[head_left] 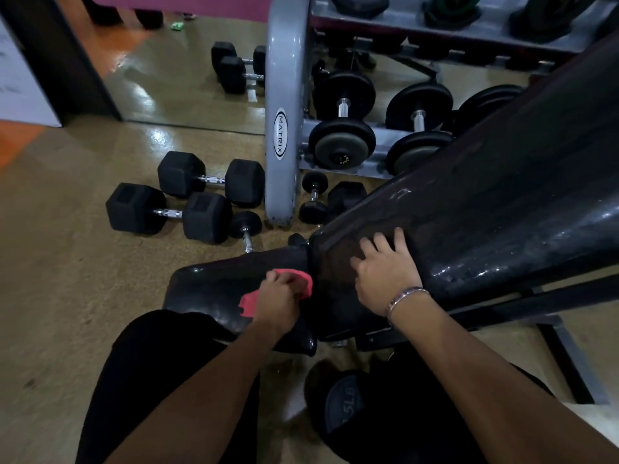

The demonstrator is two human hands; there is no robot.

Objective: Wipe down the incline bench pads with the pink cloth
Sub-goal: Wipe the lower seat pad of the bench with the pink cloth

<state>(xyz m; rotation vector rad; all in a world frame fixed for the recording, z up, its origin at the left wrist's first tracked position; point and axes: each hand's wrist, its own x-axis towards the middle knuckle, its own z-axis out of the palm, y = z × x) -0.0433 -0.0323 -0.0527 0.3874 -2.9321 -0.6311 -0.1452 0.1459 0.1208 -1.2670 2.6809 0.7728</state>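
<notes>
My left hand [276, 304] has its fingers closed around the crumpled pink cloth [294, 286], pressing it onto the glossy black vinyl seat pad [214, 293] close to the gap below the long black inclined back pad [485, 212]. My right hand [385, 279], fingers spread open and holding nothing, lies flat on that back pad's near end. Black hexagonal dumbbells [167, 212] sit on the floor to the far left.

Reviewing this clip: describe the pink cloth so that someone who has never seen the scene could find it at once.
Start at the big black back pad slanting up to the right, then follow it down to the lower seat pad. The cloth lies on the seat pad near that junction, bunched under the left hand. It is the only bright pink thing on the dark bench; the right hand beside it is bare.
</notes>
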